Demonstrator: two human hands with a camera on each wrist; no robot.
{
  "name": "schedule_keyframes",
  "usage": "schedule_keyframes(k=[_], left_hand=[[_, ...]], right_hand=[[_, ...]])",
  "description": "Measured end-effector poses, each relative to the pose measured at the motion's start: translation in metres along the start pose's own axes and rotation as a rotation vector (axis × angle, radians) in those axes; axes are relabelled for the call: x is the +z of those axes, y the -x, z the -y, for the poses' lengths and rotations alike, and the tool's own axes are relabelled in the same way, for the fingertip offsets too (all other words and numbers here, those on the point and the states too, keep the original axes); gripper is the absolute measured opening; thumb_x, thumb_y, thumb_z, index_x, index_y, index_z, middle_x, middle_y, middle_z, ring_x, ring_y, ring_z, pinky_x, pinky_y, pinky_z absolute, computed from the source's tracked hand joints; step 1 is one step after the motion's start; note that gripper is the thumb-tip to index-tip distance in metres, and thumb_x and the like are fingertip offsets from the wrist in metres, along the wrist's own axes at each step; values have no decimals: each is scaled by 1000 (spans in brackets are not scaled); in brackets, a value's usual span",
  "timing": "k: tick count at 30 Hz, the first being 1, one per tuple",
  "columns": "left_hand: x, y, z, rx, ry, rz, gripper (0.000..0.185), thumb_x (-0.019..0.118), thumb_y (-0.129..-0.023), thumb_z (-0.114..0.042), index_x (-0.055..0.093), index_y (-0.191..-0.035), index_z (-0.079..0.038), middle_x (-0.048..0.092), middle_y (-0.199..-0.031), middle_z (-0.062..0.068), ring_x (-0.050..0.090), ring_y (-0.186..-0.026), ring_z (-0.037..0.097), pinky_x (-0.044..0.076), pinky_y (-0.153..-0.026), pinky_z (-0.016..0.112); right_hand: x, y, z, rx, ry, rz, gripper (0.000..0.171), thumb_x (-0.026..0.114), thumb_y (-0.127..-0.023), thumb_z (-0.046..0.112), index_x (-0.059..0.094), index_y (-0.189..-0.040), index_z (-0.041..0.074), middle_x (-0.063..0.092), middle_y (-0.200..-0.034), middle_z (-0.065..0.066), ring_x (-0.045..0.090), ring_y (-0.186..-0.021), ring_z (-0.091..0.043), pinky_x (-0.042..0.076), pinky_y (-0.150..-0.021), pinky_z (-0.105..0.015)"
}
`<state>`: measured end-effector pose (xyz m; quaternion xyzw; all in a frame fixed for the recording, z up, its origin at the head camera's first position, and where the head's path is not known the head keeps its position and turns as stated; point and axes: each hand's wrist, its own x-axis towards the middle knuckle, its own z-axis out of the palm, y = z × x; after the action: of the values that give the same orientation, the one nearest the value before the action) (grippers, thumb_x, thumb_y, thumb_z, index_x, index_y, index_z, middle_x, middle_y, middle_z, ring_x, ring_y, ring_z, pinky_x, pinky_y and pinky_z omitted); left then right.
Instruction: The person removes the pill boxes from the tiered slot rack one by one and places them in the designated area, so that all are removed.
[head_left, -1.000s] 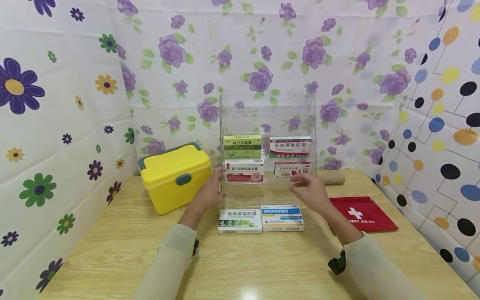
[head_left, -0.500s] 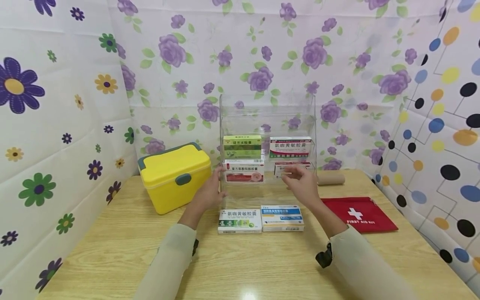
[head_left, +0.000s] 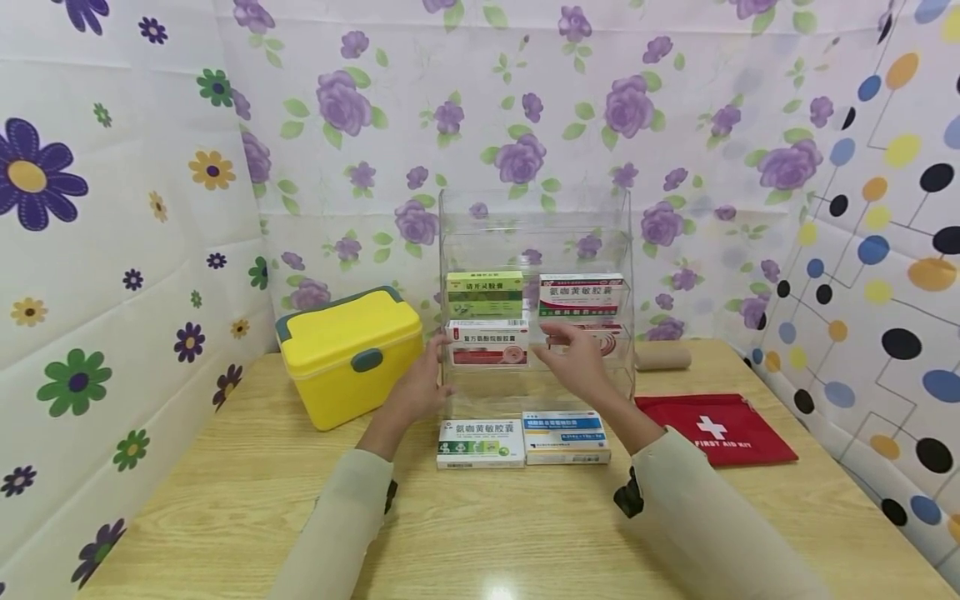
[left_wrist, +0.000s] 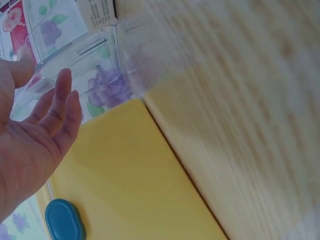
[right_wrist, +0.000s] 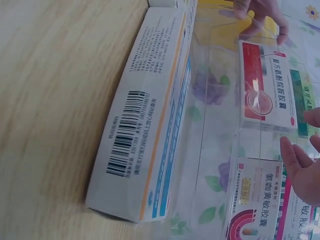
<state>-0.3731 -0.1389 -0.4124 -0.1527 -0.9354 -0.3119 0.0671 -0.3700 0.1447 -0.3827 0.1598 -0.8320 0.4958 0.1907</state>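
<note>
A clear acrylic rack (head_left: 536, 232) stands at the back of the table with medicine boxes on its tiers. My left hand (head_left: 418, 385) holds its left side edge, the thumb in front and the fingers behind. My right hand (head_left: 576, 365) is in front of the lower tier with loosely bent fingers and nothing in them. Its fingertips are close to the right end of a white-and-red medicine box (head_left: 489, 343); contact is unclear. Behind that hand, another red-and-white medicine box (head_left: 611, 340) is partly hidden. On the tier above are a green medicine box (head_left: 484, 293) and a white-red-green medicine box (head_left: 581, 293).
Two medicine boxes, one white-and-green (head_left: 480, 442) and one blue-and-white (head_left: 566, 435), lie before the rack. A yellow case (head_left: 352, 354) stands left. On the right are a red first aid pouch (head_left: 731, 442) and a brown roll (head_left: 662, 358). Patterned cloth surrounds the table.
My right hand has moved left across the lower tier, from the right-hand box to the right end of the white-and-red box. The left hand keeps its place on the rack.
</note>
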Motion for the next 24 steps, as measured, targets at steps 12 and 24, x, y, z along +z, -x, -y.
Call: schedule_keyframes(k=[12, 24], left_hand=[[0, 0, -1, -15, 11, 3, 83, 76, -88, -9, 22, -147, -29, 49, -145, 16, 52, -127, 34, 49, -96, 51], [1, 0, 1, 32, 20, -8, 90, 76, -87, -6, 20, -153, -33, 45, -149, 13, 47, -132, 32, 43, -103, 53]], right_hand=[[17, -14, 1, -17, 29, 23, 40, 74, -89, 12, 65, -127, 3, 64, -129, -16, 64, -112, -34, 56, -84, -45], [23, -15, -4, -12, 33, 47, 40, 73, -90, 12, 63, -127, 4, 65, -126, -15, 65, -110, -32, 56, -85, -44]])
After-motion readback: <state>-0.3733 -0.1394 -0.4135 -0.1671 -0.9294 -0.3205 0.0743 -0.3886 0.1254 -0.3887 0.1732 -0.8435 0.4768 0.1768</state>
